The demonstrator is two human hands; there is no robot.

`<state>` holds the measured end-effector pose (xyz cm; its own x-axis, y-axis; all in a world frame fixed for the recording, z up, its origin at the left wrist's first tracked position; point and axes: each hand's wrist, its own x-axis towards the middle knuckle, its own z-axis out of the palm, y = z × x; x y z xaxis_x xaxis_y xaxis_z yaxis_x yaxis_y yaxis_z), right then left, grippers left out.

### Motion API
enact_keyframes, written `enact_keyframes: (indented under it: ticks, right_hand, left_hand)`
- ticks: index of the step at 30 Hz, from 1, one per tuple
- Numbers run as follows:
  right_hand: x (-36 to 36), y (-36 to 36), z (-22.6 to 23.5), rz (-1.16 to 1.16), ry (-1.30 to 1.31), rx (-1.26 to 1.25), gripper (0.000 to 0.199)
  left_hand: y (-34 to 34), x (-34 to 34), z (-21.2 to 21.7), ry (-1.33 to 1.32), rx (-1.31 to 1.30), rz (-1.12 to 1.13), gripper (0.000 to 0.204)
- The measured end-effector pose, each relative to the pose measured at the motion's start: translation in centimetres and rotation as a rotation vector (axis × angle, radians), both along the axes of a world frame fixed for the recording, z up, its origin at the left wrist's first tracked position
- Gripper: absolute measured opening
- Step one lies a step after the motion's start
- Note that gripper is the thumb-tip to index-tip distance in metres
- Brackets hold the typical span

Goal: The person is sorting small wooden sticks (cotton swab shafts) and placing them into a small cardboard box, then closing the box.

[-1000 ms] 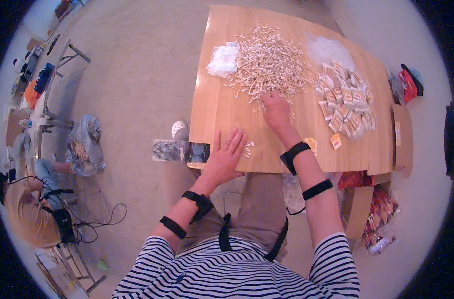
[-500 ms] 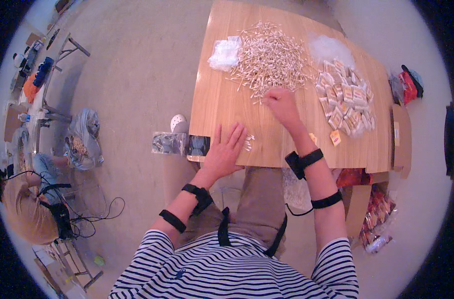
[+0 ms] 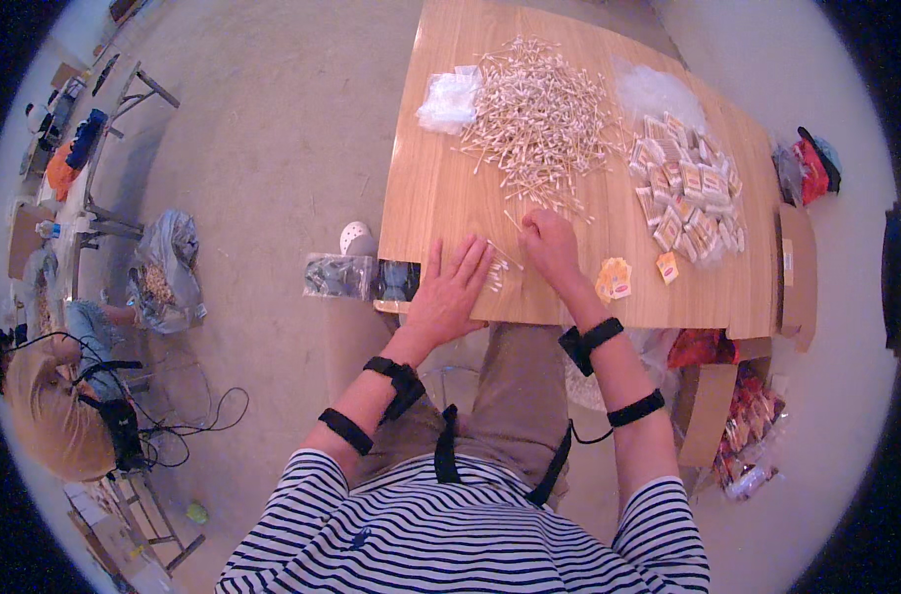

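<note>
- Looking down from head height, a light wooden rectangular tabletop (image 3: 440, 198) fills the upper middle of the view, with a person in a striped top seated at its near edge.
- A wide heap of thin pale cotton-tipped sticks (image 3: 544, 114) covers the far middle of the tabletop.
- A spread of small flat pale packets (image 3: 688, 193) lies to the right of the heap, near the right edge.
- A crumpled clear plastic bag (image 3: 448, 99) sits just left of the heap; another filmy clear bag (image 3: 653, 89) lies beyond the packets.
- The left hand (image 3: 448, 295) rests flat on the tabletop at the near edge, palm down, fingers (image 3: 467, 259) spread apart, holding nothing.
- The right hand (image 3: 551, 243) sits just beside it, fingers curled together; whether they pinch anything cannot be told.
- A few loose sticks (image 3: 498, 272) lie between the two hands, close to the left fingertips.
- Two small orange-and-yellow sachets (image 3: 615, 279) lie just right of the right wrist, a third (image 3: 667, 267) near them.
</note>
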<state>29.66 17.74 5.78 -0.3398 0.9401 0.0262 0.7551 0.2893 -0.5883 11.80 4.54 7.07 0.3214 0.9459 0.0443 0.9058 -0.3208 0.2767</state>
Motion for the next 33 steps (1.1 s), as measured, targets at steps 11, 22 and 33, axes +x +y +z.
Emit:
enact_keyframes:
  ticks: [11,22,33]
  right_hand:
    - [0.8,-4.8,0.2,0.016,0.012,0.111,0.029]
    - [-2.2,-3.3,-0.5,0.097,-0.026,0.041,0.013]
    - [-4.5,1.9,1.6,-0.116,-0.137,0.084,0.020]
  left_hand:
    - [0.1,-0.1,-0.3,-0.003,-0.022,0.002,0.119]
    - [0.1,-0.2,0.0,-0.003,-0.029,-0.001,0.118]
    - [0.2,-0.2,-0.2,-0.003,-0.023,0.005,0.117]
